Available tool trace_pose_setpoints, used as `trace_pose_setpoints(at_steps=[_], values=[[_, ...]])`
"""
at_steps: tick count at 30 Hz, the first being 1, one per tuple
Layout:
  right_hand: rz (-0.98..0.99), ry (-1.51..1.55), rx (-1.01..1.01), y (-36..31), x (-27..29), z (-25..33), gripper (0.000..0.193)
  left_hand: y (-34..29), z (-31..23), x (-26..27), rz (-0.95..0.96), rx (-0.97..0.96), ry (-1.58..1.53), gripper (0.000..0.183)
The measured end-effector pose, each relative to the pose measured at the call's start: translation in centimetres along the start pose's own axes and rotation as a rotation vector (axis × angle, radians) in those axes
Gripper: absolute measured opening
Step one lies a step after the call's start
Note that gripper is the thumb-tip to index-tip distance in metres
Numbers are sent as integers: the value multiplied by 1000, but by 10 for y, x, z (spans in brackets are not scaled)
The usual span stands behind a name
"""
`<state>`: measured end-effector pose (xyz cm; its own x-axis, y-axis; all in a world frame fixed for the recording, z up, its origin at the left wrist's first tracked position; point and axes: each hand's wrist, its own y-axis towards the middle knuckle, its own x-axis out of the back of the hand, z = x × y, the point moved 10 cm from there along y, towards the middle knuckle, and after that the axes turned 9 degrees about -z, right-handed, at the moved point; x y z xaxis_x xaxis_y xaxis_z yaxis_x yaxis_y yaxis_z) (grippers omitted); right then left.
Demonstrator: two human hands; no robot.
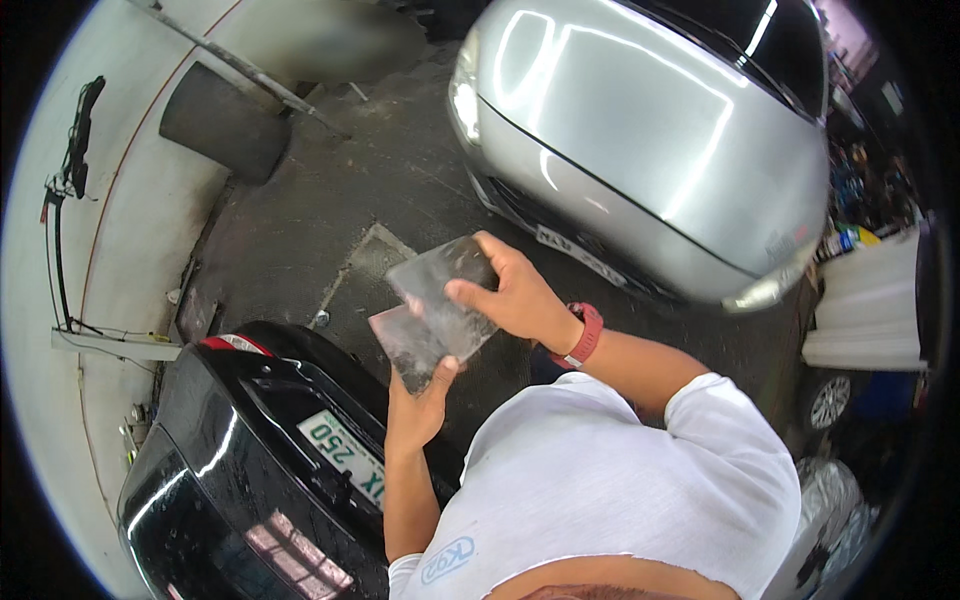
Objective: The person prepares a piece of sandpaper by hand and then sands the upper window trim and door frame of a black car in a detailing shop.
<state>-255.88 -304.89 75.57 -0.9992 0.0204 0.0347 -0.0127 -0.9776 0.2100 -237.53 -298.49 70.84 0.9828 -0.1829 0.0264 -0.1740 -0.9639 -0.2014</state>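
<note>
Two thin, flat, grey rectangular pads with cloudy, whitish marks are in front of my chest, one partly overlapping the other. My right hand (520,295) is closed on the upper pad (428,272), thumb across its face and fingers over the far edge. The lower pad (395,338) is pinched in my left hand (420,405), its thumb on the near side. The fingers beneath are mostly hidden. Whether the pads touch, and what they are made of, I cannot tell. A red watch band (583,335) circles my right wrist.
Ahead to the right stands a silver car (620,130), hood closed. A wet-looking black car (230,450) is close on my left. Between them runs dark floor (290,240). A dark bin (225,120) and a thin stand (62,230) are by the white wall (130,230).
</note>
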Motion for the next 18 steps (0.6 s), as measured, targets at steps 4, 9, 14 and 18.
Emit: trace_pose_setpoints(at_steps=[4,9,14,18], values=[[122,386,-272,97,-21,-57,43,105,-2,10,-45,-112,-491,78],[507,512,-325,199,-45,-62,52,232,-22,33,-287,-15,-405,84],[262,536,-330,320,-32,-103,45,322,-41,90,-549,-155,-394,71],[-235,421,-401,414,-2,-183,32,397,-60,102,-479,-110,-175,54]])
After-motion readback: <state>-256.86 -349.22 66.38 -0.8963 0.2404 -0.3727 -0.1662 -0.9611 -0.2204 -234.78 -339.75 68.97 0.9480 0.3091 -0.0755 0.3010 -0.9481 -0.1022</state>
